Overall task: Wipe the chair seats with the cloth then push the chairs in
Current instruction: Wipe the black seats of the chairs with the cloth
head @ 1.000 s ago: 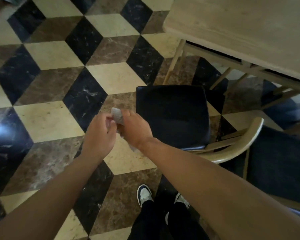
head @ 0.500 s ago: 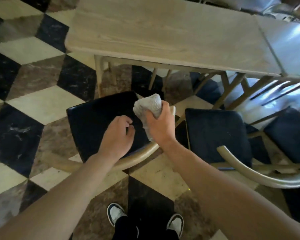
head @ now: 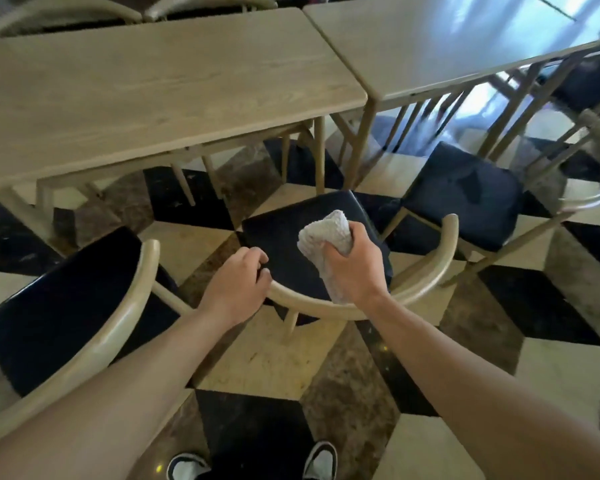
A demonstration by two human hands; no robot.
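A middle chair with a dark seat and a curved pale wooden backrest stands pulled out in front of me. My left hand is closed over the left end of that backrest. Just above the seat, my right hand grips a bunched grey cloth. A second dark-seated chair stands at my left, a third at my right, both pulled out from the tables.
Two pale wooden tables stand side by side beyond the chairs, their legs close to the seats. The floor is glossy chequered marble. My shoes show at the bottom edge. More chair backs sit behind the tables.
My view has swung up and left, bringing the tables and a third chair into sight. My left hand has closed on the backrest. The cloth stays in my right hand above the seat.
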